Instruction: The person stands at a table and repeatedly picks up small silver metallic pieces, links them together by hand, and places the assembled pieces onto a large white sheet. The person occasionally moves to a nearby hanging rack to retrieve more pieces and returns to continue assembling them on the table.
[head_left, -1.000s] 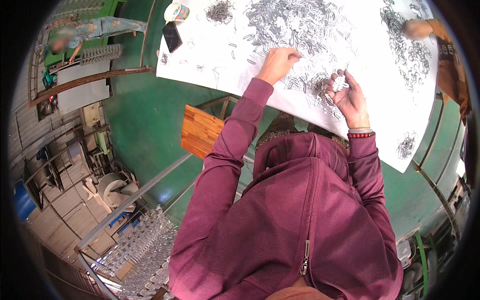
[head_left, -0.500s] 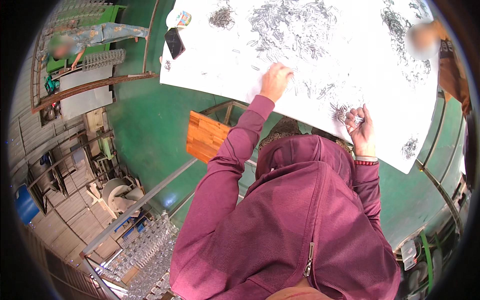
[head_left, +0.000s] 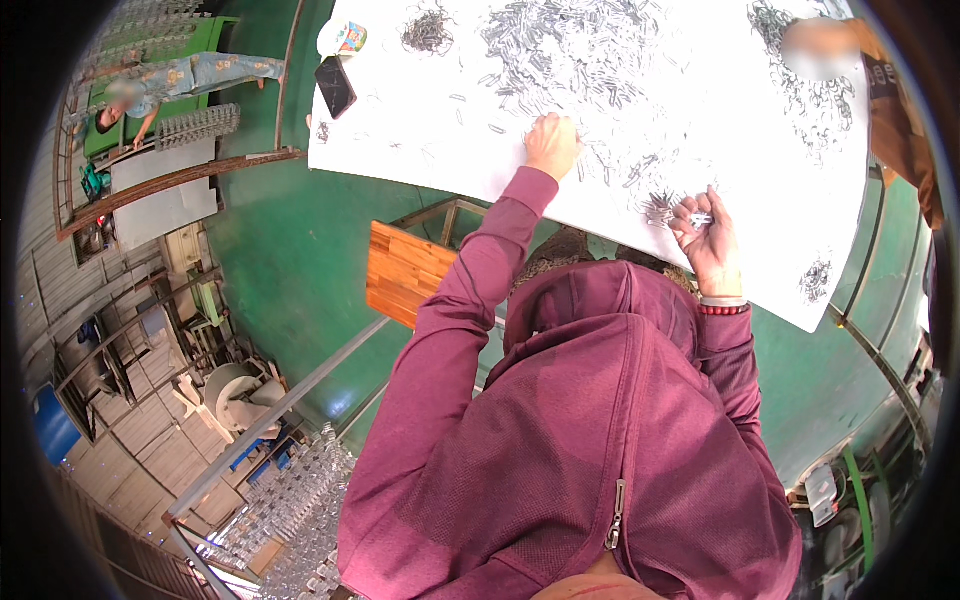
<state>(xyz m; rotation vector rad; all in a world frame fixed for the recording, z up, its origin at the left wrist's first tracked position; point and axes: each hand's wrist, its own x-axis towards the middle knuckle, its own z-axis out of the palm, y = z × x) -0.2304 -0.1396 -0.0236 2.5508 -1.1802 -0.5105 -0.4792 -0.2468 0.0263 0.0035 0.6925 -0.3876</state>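
Observation:
Small grey, loop-shaped metal pieces [head_left: 560, 50] lie heaped and scattered over a white tabletop [head_left: 385, 130]. At the near edge of the big heap, my left hand [head_left: 553, 146] is closed, its fingertips bent down to the table. What those fingers hold, if anything, is hidden. My right hand [head_left: 712, 245] rests palm up by the table's near edge, its fingers curled around a few metal pieces [head_left: 702, 219] that show light in the palm. Just left of it sits a small pile of similar pieces [head_left: 660, 208].
A black phone [head_left: 335, 87] and a white tub [head_left: 342, 38] stand at the table's left. Darker pieces [head_left: 427, 33] form a separate pile. Another person's hand [head_left: 822, 48] reaches in at far right. A wooden stool [head_left: 410, 270] stands below; someone works at far left [head_left: 175, 85].
My left hand's fingers have curled in closer to the heap. My right hand has turned slightly, and metal pieces now show in its palm. The whole view has shifted a little.

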